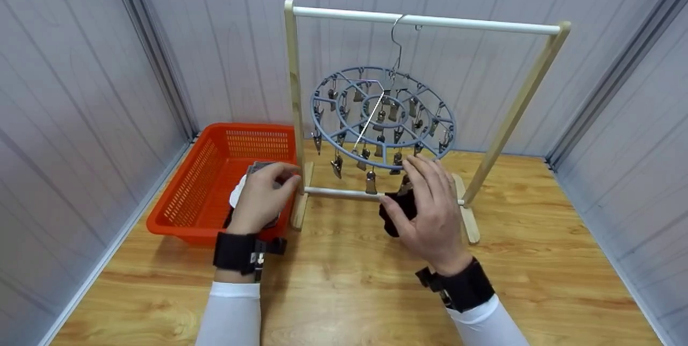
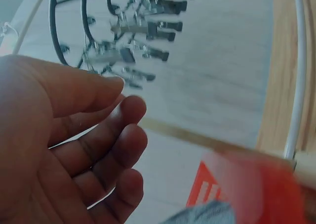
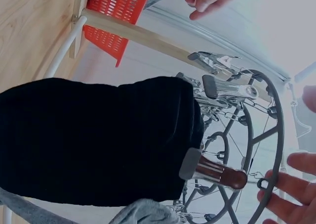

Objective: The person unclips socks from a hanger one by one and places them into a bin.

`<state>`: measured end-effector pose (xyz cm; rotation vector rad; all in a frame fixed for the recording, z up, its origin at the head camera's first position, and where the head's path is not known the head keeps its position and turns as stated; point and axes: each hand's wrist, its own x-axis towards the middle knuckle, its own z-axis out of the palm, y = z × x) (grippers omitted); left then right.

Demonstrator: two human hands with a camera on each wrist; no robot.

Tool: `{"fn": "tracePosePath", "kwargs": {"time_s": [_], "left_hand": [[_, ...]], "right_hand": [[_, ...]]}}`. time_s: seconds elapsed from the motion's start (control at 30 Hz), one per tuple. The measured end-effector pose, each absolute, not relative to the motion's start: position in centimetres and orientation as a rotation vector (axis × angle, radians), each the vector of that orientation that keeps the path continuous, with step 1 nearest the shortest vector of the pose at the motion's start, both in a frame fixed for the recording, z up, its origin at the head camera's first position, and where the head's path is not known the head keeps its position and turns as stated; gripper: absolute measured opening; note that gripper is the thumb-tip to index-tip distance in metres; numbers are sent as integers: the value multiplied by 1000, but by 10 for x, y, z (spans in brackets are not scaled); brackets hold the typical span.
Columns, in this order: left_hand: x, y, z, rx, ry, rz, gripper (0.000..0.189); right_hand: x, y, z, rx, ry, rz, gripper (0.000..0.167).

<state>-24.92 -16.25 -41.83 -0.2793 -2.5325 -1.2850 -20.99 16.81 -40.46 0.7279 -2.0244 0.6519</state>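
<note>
A round blue-grey clip hanger [image 1: 376, 165] hangs by its wire hook, with many metal clips [image 1: 371, 182] dangling from it. At its near right edge, my right hand [image 1: 432, 214] touches the ring with extended fingers. A black cloth piece, possibly a sock [image 3: 98, 140], hangs from a clip [image 3: 212, 172] below that hand, which partly hides it in the head view. My left hand [image 1: 263, 195] hovers over the right side of the orange basket [image 1: 161, 211]. Its fingers [image 2: 131, 142] are loosely bent, with nothing between thumb and fingertips.
Inside the basket lie a grey cloth [image 1: 262, 165] and a white piece [image 1: 235, 194], partly covered by my left hand. A wooden rack with a white top bar [image 1: 484, 25] carries the hanger. Panelled walls [image 1: 80, 93] enclose the wooden tabletop [image 1: 344, 281] on three sides.
</note>
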Motion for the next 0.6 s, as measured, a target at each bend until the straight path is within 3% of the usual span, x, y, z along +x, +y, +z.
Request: {"fn": "tracePosePath", "kwargs": {"time_s": [0.33, 0.6], "left_hand": [[-249, -135, -420, -516, -2567, -1413, 25], [-247, -111, -425, -648, -2631, -1466, 38]], "right_hand": [[-209, 168, -402, 839, -1882, 691, 67], [-214, 173, -401, 672, -1867, 728, 66]]}}
